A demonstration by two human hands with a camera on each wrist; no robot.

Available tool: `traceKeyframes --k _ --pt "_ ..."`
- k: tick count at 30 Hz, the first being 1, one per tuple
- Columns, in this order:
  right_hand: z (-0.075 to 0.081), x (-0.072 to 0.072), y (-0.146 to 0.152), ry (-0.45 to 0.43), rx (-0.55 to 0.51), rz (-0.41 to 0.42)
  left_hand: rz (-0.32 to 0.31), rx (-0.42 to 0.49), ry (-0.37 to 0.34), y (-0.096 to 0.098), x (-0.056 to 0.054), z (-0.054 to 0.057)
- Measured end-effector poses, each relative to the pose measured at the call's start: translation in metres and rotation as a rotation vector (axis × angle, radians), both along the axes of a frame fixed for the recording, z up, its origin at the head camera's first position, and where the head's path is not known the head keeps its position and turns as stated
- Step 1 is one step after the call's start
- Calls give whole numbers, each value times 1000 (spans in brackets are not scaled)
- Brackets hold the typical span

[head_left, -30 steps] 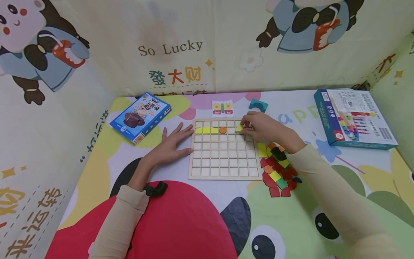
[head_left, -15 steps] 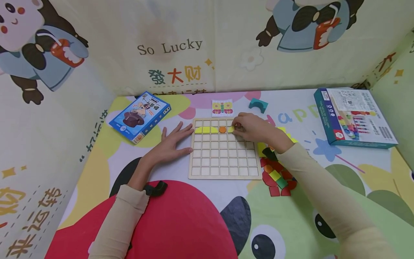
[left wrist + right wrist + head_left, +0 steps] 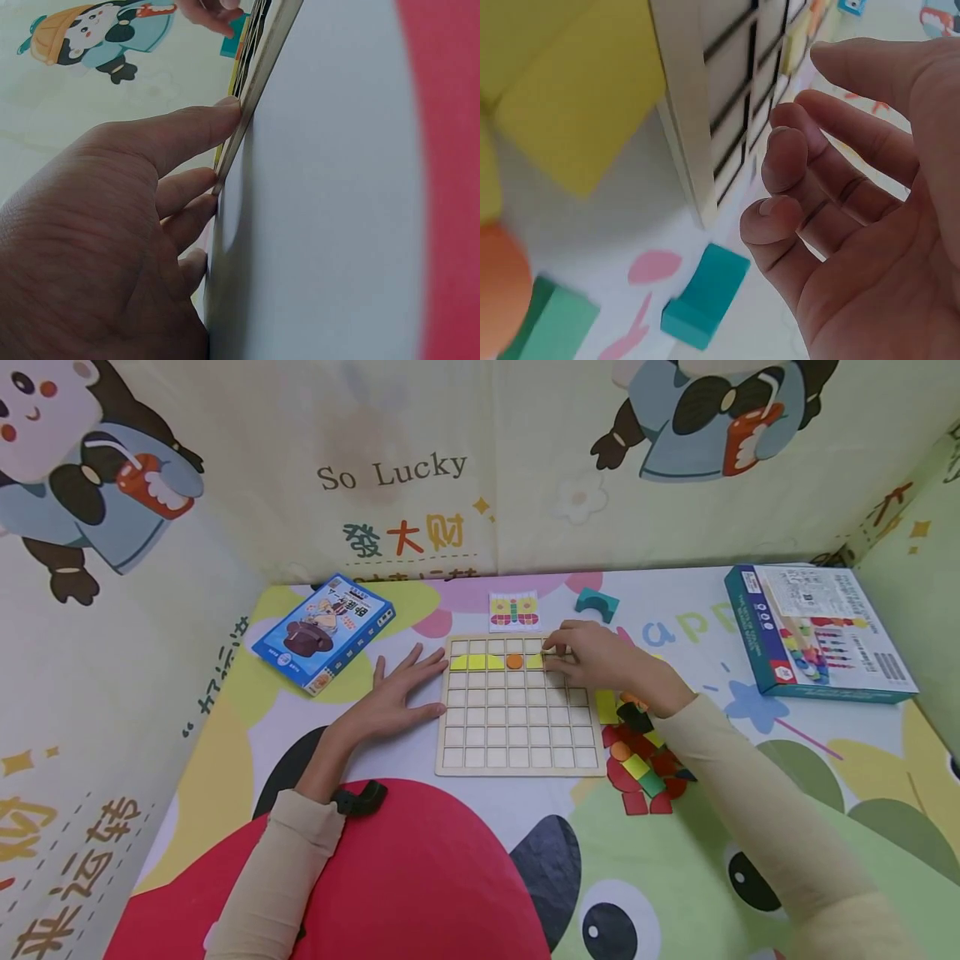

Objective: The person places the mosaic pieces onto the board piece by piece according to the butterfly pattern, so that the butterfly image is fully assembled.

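Note:
A wooden grid board (image 3: 517, 718) lies on the table. Its second row holds several yellow pieces (image 3: 477, 662) at the left, an orange round piece (image 3: 514, 661), and one more yellow piece (image 3: 534, 662) beside my right fingertips. My left hand (image 3: 393, 699) lies spread, its fingertips touching the board's left edge, as the left wrist view also shows. Over the board's upper right is my right hand (image 3: 603, 658). In the right wrist view its thumb and loosely bent fingers stand apart with nothing between them, near a yellow piece (image 3: 798, 46) in the grid.
Loose coloured pieces (image 3: 637, 767) are heaped right of the board. Behind it lie a butterfly pattern card (image 3: 513, 612) and a teal arch block (image 3: 597, 603). A blue box (image 3: 322, 631) stands at the left, a larger box (image 3: 825, 631) at the right.
My right hand has moved left across the second row with a yellow piece, let it go beside the orange one, and drawn slightly right. My left hand stays in place.

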State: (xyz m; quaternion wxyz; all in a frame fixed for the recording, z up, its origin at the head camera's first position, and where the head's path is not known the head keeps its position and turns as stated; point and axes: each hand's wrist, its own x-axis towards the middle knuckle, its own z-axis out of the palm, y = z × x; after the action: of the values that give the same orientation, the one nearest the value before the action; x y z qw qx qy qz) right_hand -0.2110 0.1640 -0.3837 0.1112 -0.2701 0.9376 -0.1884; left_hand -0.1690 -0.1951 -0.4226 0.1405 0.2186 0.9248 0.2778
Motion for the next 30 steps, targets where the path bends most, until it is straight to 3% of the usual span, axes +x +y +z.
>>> traceKeyframes --k 4,19,30 --pt "2 6 11 -16 9 -32 -3 -6 -1 0 0 -1" --pt "-6 39 66 4 41 -9 0 -22 4 -1 -1 -3" --pt "-4 52 77 8 52 -10 1 -5 2 -1 -1 -1"
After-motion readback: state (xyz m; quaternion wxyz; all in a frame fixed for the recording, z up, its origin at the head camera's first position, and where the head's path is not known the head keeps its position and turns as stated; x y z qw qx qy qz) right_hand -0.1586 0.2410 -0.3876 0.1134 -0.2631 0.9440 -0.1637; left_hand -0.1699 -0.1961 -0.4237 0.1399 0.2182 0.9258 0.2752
